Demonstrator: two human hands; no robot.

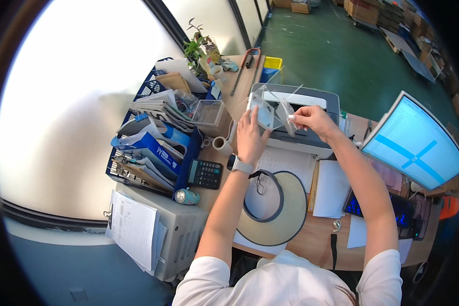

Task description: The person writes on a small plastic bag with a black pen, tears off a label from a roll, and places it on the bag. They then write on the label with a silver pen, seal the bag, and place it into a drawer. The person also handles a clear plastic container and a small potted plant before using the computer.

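My left hand (250, 136) reaches up over the desk and grips the left side of a clear plastic box (270, 104) that is held above a grey printer (311, 109). A white watch sits on that wrist. My right hand (313, 120) pinches a small clear flap or bag (286, 116) at the box's right side. Both forearms come up from the lower edge. A beige sun visor (283, 214) lies on the desk below my arms, over printed sheets (285, 160).
A black calculator (205, 173), a small can (187, 196) and a white cup (222, 145) lie left of my arm. Stacked papers in blue crates (153, 137), an empty clear box (209, 112), a plant (196, 48). A lit monitor (418, 145) and keyboard (392, 209) at right.
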